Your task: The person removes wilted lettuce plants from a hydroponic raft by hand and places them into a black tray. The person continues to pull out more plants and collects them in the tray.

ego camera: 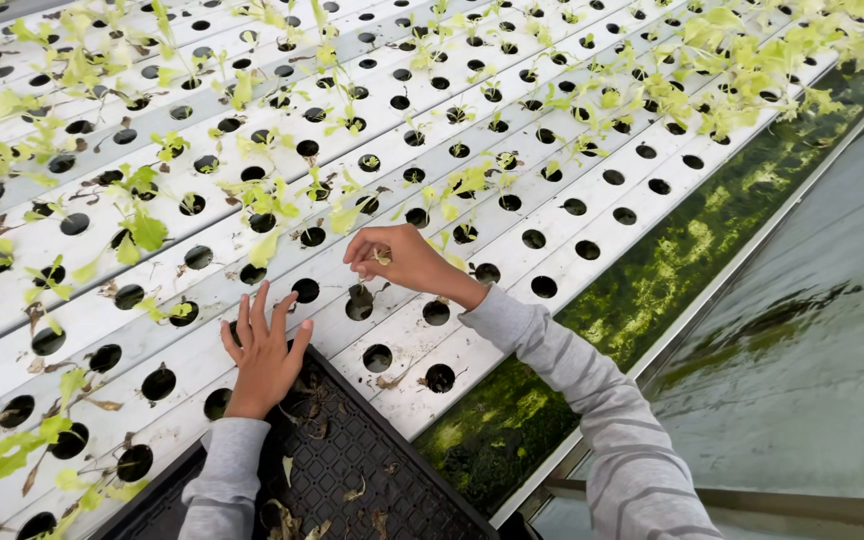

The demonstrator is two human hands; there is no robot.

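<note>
Right hand (402,258) pinching small leaf scrap (382,257) over the channel holes (359,308); left hand (264,352) flat, fingers spread, steadying black tray (372,470) edge.

My left hand (264,352) sits low and left of the frame's centre, palm down, its fingers (252,312) spread and pointing toward the top of the frame, thumb angled out to the right. Its wrist disappears into a grey sleeve that runs down to the bottom edge. My right hand (402,262) is higher, close to the middle of the frame, curled with fingertips (360,256) pinched together and pointing left. That forearm, also in a grey sleeve, stretches diagonally from the lower right corner up to the wrist, elbow slightly bent. The two hands are apart, not touching each other.
</note>
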